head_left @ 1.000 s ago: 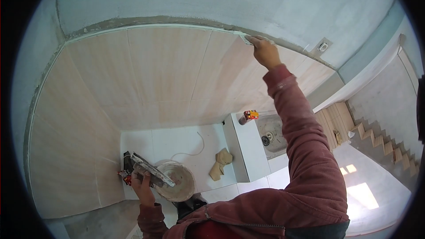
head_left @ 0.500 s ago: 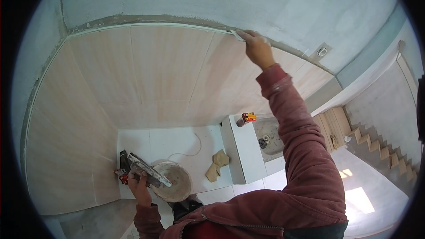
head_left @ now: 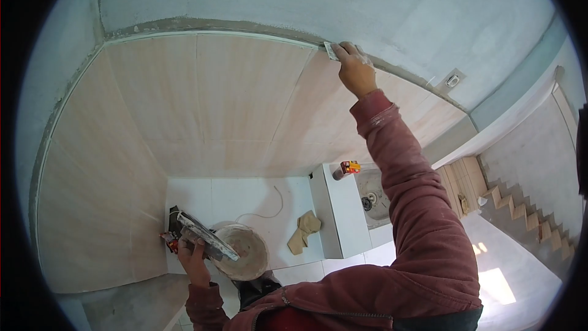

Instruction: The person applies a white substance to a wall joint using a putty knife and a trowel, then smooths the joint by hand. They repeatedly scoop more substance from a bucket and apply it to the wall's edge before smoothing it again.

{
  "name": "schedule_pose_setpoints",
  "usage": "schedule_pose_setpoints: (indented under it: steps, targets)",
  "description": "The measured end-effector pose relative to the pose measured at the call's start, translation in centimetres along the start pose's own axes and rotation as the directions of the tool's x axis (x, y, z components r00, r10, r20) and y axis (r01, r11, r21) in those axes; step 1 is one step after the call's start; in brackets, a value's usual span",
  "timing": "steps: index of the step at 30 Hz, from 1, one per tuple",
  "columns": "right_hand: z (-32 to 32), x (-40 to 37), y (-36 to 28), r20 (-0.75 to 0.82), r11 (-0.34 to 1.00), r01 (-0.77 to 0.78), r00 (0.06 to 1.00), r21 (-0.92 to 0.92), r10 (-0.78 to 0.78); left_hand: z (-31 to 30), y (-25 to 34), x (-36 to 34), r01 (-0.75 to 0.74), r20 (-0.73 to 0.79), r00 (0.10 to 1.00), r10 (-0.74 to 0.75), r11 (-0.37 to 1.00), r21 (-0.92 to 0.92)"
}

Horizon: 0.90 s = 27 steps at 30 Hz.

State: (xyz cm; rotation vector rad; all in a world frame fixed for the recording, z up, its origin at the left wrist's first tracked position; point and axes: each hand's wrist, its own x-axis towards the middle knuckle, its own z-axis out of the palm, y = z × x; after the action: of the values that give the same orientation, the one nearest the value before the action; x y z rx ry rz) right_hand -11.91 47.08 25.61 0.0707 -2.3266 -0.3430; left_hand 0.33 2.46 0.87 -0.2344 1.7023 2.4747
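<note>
High against the wall, my right hand (head_left: 356,72) is closed around a small scraper (head_left: 331,51) with a pale, smeared blade. The blade touches the top edge of the tiles (head_left: 245,86), just right of a vertical joint, where a grey strip (head_left: 263,27) borders the painted wall. Down at the lower left, my left hand (head_left: 195,262) grips a flat plastering trowel (head_left: 211,239), seen nearly edge-on and coated with whitish paste. That trowel overhangs the rim of a round bucket (head_left: 260,251), which has pale residue inside.
A white counter (head_left: 346,227) carries a can with a red and yellow top (head_left: 347,170) beside a dusty sink (head_left: 376,199). A tan cloth (head_left: 304,233) and a thin cable (head_left: 278,199) lie on the white surface below. Wall socket (head_left: 452,81) at right; wooden steps (head_left: 508,202) beyond.
My right hand has slid slightly left along the tile edge, closer to the joint, and more of the scraper's blade face shows. My left hand holds still. The view has shifted a little.
</note>
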Motion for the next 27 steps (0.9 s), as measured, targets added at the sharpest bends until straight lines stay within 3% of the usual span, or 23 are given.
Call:
schedule_pose_setpoints:
  steps: [4, 9, 11, 14, 15, 17, 18, 21, 25, 27]
  targets:
    - [1.6, -0.6, -0.7, -0.068, 0.993, 0.003, 0.998, -0.118, -0.011, 0.4, -0.7, 0.2, 0.042, 0.038, 0.998, -0.04, 0.998, -0.048]
    - [0.0, 0.5, -0.6, 0.049, 1.0, 0.02, 0.999, -0.006, -0.02, 1.2, -1.2, 0.3, 0.108, 0.118, 0.988, -0.103, 0.993, -0.043]
    - [-1.6, 1.9, 0.7, 0.3, 0.996, 0.061, 0.951, 0.067, -0.078, 1.6, -1.4, 0.1, 0.105, 0.134, 0.986, -0.099, 0.994, -0.041]
    - [-4.3, 2.1, 3.2, 0.385, 0.987, -0.077, 0.923, 0.14, 0.018, 1.1, -1.1, 0.1, 0.073, 0.136, 0.988, -0.068, 0.997, -0.032]
    - [-4.8, 1.7, 4.0, 0.383, 0.988, -0.069, 0.924, 0.139, 0.01, 0.9, -1.2, 0.0, 0.057, 0.129, 0.99, -0.053, 0.998, -0.027]
    - [-4.6, 0.6, 5.2, 0.31, 0.978, -0.182, 0.94, 0.102, 0.143, 0.5, -1.0, -0.3, 0.084, 0.11, 0.991, -0.079, 0.995, -0.045]
    - [-3.7, 0.1, 5.2, 0.308, 0.979, -0.176, 0.942, 0.105, 0.137, 0.1, -0.9, -0.3, 0.115, 0.1, 0.989, -0.11, 0.992, -0.047]
    - [-1.5, -1.3, 4.7, 0.095, 0.993, -0.114, 0.989, 0.037, 0.11, -0.4, -1.5, -0.2, 0.067, 0.054, 0.996, -0.066, 0.998, 0.001]
    - [-1.8, -2.4, 5.3, 0.155, 0.995, -0.085, 0.985, 0.041, 0.078, -0.3, -1.2, -0.4, 0.095, 0.073, 0.993, -0.094, 0.995, -0.008]
    - [-3.6, -2.1, 6.7, 0.33, 0.978, -0.13, 0.941, 0.161, 0.071, -0.2, -1.3, -0.1, 0.02, 0.053, 0.998, -0.02, 1.0, 0.0]
